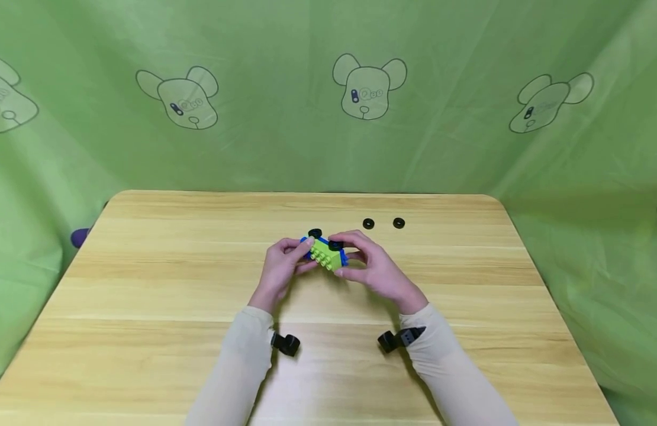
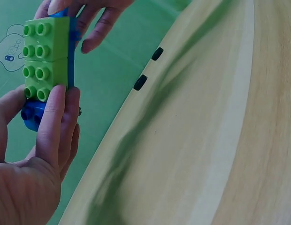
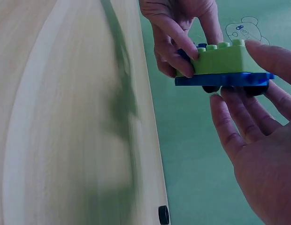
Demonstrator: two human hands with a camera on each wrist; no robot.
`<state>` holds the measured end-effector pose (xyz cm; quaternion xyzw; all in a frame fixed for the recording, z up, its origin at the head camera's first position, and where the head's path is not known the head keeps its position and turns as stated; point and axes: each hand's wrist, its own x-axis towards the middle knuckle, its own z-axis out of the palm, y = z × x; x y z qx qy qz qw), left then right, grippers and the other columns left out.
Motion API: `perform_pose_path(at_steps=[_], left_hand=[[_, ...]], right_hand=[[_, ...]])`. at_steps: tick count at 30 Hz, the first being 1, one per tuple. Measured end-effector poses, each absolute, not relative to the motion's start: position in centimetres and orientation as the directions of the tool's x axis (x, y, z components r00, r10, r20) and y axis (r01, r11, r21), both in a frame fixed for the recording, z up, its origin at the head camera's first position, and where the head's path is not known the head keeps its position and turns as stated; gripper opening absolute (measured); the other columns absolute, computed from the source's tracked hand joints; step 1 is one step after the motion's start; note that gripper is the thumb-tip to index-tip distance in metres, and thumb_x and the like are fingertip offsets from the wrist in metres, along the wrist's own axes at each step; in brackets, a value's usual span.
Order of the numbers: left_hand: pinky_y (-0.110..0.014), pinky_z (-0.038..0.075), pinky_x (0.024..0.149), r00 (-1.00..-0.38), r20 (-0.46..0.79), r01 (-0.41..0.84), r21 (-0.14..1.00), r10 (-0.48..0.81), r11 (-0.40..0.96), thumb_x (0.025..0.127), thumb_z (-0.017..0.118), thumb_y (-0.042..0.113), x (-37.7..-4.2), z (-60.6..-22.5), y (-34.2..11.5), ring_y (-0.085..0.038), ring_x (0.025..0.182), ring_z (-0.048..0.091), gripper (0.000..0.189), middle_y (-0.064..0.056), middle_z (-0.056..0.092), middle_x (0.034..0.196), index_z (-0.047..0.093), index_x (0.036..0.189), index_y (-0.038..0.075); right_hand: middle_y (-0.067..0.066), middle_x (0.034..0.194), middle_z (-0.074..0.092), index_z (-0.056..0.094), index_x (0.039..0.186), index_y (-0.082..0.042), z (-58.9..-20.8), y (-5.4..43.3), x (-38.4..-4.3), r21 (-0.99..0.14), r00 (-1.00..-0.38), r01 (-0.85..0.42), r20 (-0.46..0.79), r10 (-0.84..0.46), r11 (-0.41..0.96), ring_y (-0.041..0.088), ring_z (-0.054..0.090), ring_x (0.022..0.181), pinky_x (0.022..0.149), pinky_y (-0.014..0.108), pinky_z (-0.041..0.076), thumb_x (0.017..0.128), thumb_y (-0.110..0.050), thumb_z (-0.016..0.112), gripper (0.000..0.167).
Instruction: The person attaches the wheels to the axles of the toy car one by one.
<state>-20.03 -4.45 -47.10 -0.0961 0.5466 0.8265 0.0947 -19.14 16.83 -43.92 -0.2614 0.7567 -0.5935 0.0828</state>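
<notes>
A green-and-blue toy vehicle (image 1: 331, 258) with black wheels (image 1: 315, 233) is above the wooden surface (image 1: 328, 378). The left hand (image 1: 279, 267), fingers partly curled, grips one end; the right hand (image 1: 380, 271) pinches the other. Two loose black rings (image 1: 364, 224) lie beyond.

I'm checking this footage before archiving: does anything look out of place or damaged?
Nothing looks damaged. A partly hidden purple object pokes past the left edge of the pale wooden table, odd because it's away from the work. Two round black wheels lie loose, apart from the green-and-blue plastic toy car.
</notes>
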Motion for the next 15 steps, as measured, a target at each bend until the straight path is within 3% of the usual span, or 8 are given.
perform_pose_path(at_steps=[10, 15], left_hand=[[-0.038, 0.059, 0.073, -0.954, -0.286, -0.299, 0.903, 0.090, -0.308, 0.092, 0.071, 0.030, -19.67, -47.20, -4.54, -0.031, 0.076, 0.070, 0.042, -0.023, 0.063, 0.094, 0.056, 0.099, -0.009], [-0.043, 0.059, 0.070, -0.953, -0.282, -0.299, 0.937, 0.116, -0.178, 0.095, 0.065, 0.039, -19.46, -46.92, -4.45, -0.036, 0.075, 0.071, 0.046, -0.026, 0.066, 0.091, 0.056, 0.098, -0.005]], right_hand=[[0.010, 0.127, 0.053, 0.055, 0.135, -0.005, -43.46, 16.56, -19.24, -0.952, -0.859, -0.279, 0.188, -0.476, 0.128, 0.035, 0.054, 0.113, 0.100, 0.041, 0.046, 0.081, 0.005, 0.077, 0.059], [0.013, 0.125, 0.054, 0.054, 0.134, -0.002, -43.30, 16.36, -19.30, -0.961, -0.875, -0.249, 0.170, -0.453, 0.121, 0.036, 0.056, 0.111, 0.101, 0.046, 0.045, 0.082, 0.004, 0.076, 0.057]])
